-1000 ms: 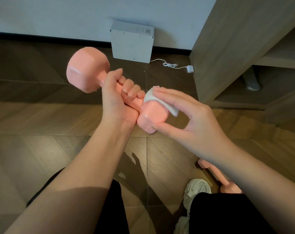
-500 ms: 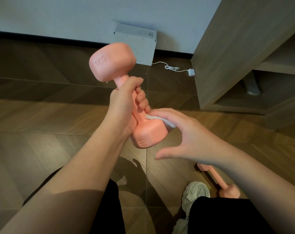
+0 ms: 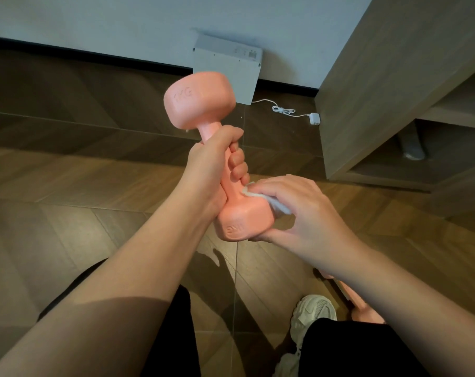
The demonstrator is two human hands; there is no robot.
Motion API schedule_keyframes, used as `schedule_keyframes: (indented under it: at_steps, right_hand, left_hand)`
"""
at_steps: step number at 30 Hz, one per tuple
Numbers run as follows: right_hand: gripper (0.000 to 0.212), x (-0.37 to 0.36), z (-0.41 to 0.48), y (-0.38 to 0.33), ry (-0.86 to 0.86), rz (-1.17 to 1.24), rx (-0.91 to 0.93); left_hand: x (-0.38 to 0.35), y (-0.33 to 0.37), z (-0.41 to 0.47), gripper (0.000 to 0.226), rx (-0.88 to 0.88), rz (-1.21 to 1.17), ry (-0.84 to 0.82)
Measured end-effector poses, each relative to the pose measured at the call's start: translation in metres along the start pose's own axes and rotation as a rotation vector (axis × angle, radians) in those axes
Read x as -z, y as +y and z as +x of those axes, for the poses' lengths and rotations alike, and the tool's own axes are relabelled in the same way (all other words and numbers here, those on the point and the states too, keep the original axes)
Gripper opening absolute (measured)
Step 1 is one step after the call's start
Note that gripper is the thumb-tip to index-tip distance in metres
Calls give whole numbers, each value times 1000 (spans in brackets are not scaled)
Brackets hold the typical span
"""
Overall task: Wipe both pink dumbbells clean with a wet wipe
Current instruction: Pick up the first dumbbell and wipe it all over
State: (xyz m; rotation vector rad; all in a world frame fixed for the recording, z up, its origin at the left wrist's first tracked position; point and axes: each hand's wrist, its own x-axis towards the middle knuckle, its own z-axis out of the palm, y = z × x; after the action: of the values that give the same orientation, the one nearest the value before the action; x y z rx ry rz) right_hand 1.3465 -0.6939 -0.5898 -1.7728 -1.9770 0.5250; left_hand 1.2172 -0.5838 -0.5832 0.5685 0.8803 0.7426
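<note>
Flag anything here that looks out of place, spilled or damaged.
Nothing is spilled or visibly damaged. Two loose things lie on the floor: the second dumbbell beside the white shoe, partly hidden by the right forearm, and a white charger with its coiled cable near the cabinet. Either might trip someone.

left hand (image 3: pixel 209 170) grips dumbbell (image 3: pixel 220 164) handle | right hand (image 3: pixel 307 216) presses wet wipe (image 3: pixel 274 202) on lower head

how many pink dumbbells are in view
2. One dumbbell held in the left hand; the other dumbbell on the floor by the white shoe, mostly hidden behind the right forearm.
</note>
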Motion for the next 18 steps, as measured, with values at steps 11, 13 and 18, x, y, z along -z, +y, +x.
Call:
schedule_keyframes:
  at_steps: [11,13,18]
  right_hand:
    - [59,-2,-1,1,53,-81,10]
    - [60,-1,1,0,45,-11,-25]
    - [66,0,5,-2,-149,47,-65]
  left_hand:
    - [2,1,2,40,-8,21,-110]
    - [3,3,3,40,-15,-19,-95]
    - [1,-2,-1,40,-15,21,-114]
